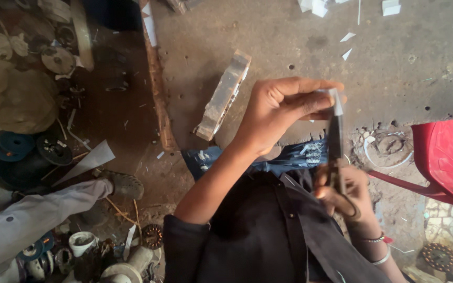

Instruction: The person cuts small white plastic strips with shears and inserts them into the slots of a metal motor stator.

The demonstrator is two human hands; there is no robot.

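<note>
Far left, on the dirt floor (127, 120): dark blue spools (14, 144), round metal discs (57, 59), a white triangular offcut (87, 160). Below those, another person's grey sleeve (27, 217) stretched across, with a shoe (126, 184) beyond it and a white cup (82, 242) near the bottom edge.

Moving right, a pale flat block (224, 94) lying tilted on the concrete, apart from both hands.

Centre: left hand (281, 112) raised from a bent elbow, forearm rising out of a dark rolled sleeve, wrist turned so the knuckles face the camera. Grip pressed together, thumb and fingertips pinching a thin white strip (336, 102) at its upper end, held in the air just above the knees. Judged light, flimsy and easily creased or torn; probably best held close to the cut line, flat between finger pads, so as not to flop.

Just right, dark scissors (335, 141) standing nearly upright, blades reaching up to the strip and touching or overlapping its lower part. Right hand (344, 191) low, close to the chest, fingers through the loops, bangles on the wrist. Whether the blades are parted or closed cannot be told.

Far right: a red plastic chair (446, 157), a rusty toothed wheel (440, 257), white paper scraps (348, 44) scattered on the concrete.
</note>
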